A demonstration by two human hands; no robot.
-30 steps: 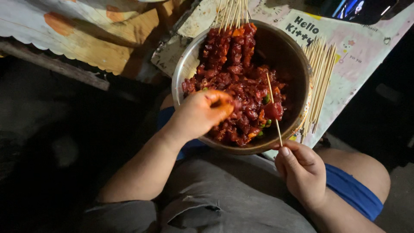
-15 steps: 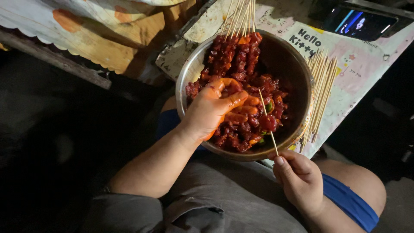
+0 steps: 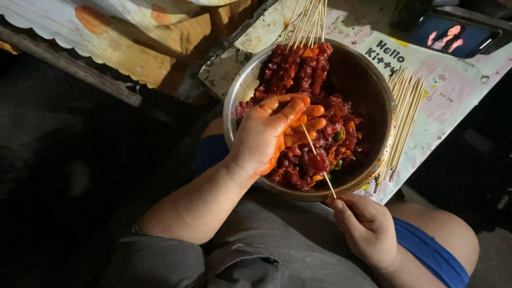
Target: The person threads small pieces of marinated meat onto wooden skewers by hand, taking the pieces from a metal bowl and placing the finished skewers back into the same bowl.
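**A:** What is the left hand doing?

**B:** It is reaching into the steel bowl, resting on the heap of red marinated meat pieces. Its fingers are lying loosely curled and slightly spread, coated in orange-red sauce, and they are pressing against the tip of 1 bamboo skewer. Whether they are pinching a piece of meat cannot be told.

**A:** And the right hand?

**B:** It is hovering just outside the bowl's near rim, with thumb and fingertips closing tightly on the skewer's lower end. The skewer is slanting up across the rim into the bowl, and 1 chunk of meat is sitting on it near the middle.

**A:** Anything else in the bowl?

**B:** Finished meat skewers are leaning against its far side, their bare ends sticking out over the rim. Green bits are showing among the meat.

**A:** Around the bowl?

**B:** A bundle of unused bamboo sticks is lying just beside its right rim on a printed paper sheet. A phone with a lit screen is lying beyond that, well apart from the bowl.
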